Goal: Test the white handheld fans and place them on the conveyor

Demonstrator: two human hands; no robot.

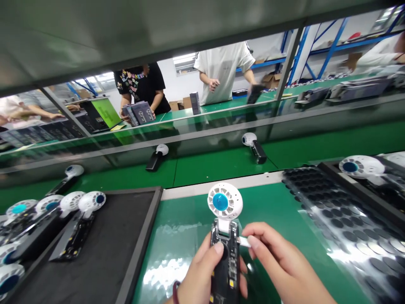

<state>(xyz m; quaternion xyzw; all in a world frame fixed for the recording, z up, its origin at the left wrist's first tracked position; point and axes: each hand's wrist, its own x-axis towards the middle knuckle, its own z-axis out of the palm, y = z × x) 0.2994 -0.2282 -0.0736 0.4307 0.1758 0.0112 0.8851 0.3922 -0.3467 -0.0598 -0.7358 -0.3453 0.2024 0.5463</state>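
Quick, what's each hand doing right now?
Left hand: closed around the handheld fan.
Right hand: pinching a small white piece beside the fan.

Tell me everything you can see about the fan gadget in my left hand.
The fan gadget stands upright above the green mat. It has a round white slotted head with a blue centre disc, on a white neck above a black body whose open face shows a circuit board. The left hand grips the body, thumb on its front; the right hand pinches a small white piece at its right edge.

Green bench (185, 230): black tray (139, 240) left, disc sheet (332, 211) right
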